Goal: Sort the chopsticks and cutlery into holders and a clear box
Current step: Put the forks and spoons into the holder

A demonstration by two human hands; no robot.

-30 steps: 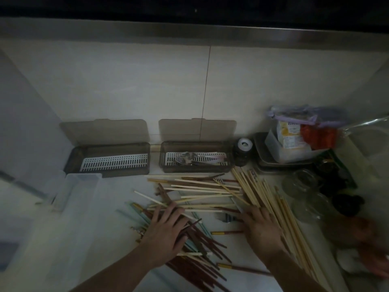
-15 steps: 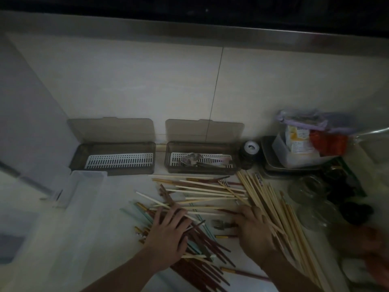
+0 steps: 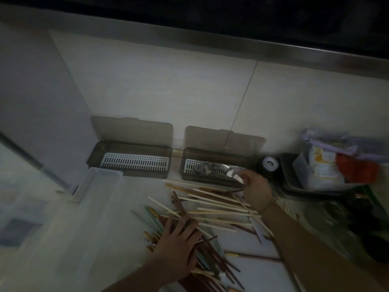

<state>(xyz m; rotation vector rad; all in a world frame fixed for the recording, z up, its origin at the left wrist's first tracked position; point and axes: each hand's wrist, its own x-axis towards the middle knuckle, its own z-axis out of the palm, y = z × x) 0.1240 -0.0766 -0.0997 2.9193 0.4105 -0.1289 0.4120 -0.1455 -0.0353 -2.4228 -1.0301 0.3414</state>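
From the head camera the scene is dim. The left hand [image 3: 175, 245] lies in the lower middle of the frame with straight, spread fingers pressing flat on a heap of dark red and teal chopsticks [image 3: 212, 262] on the pale surface [image 3: 88, 239]; it grasps nothing. Just above it and to the right, a loose fan of pale wooden chopsticks [image 3: 214, 205] lies across the surface, some overlapping the dark ones.

The right hand [image 3: 255, 191] is at the middle right of the frame, at the front right corner of the right holder [image 3: 212, 171]. Its fingers are curled and pinch a shiny metal piece of cutlery [image 3: 233, 175], whose far end lies over the holder's white slotted insert among the forks [image 3: 207, 168] already inside.

The left holder [image 3: 130, 160], left of centre, shows only its white slotted insert. Both holders stand against the tiled wall with their smoky lids raised. A clear box [image 3: 92, 182] sits at the middle left, its near corner just in front of the left holder.

At the right edge of the frame stand a dark jar with a white cap [image 3: 269, 165], a metal tray [image 3: 294, 182] and a tub of packets [image 3: 322, 167].
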